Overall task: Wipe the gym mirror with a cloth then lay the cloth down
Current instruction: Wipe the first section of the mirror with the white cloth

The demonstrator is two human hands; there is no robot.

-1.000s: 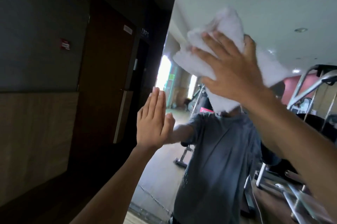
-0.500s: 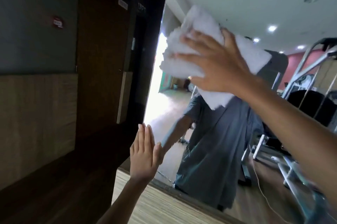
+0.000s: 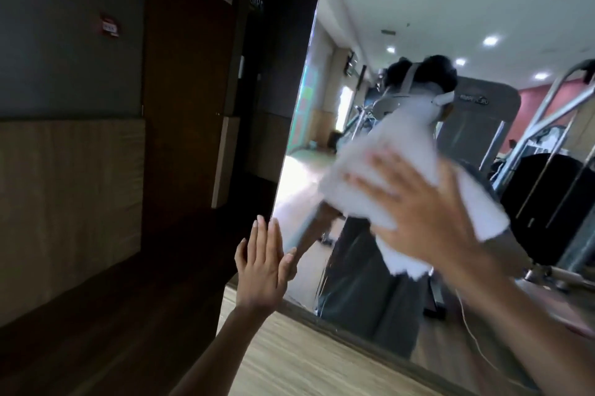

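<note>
The large wall mirror (image 3: 402, 18) fills the right half of the head view and reflects the gym and a person in a grey shirt. A white cloth (image 3: 363, 189), blurred by motion, lies against the glass at mid height. My right hand (image 3: 415, 212) presses it flat onto the mirror with spread, straight fingers. Lower left, my left hand (image 3: 262, 270) rests flat with straight fingers on the mirror's left edge.
A dark wall with a wooden panel (image 3: 67, 202) and a brown door (image 3: 190, 89) stands left of the mirror. Wooden floor (image 3: 306, 360) runs along the mirror's bottom edge. Gym machines (image 3: 547, 144) appear only as reflections.
My right hand has swept the cloth down the glass from high up to mid height. My left hand has slid down the mirror's edge, and the view has tilted downward.
</note>
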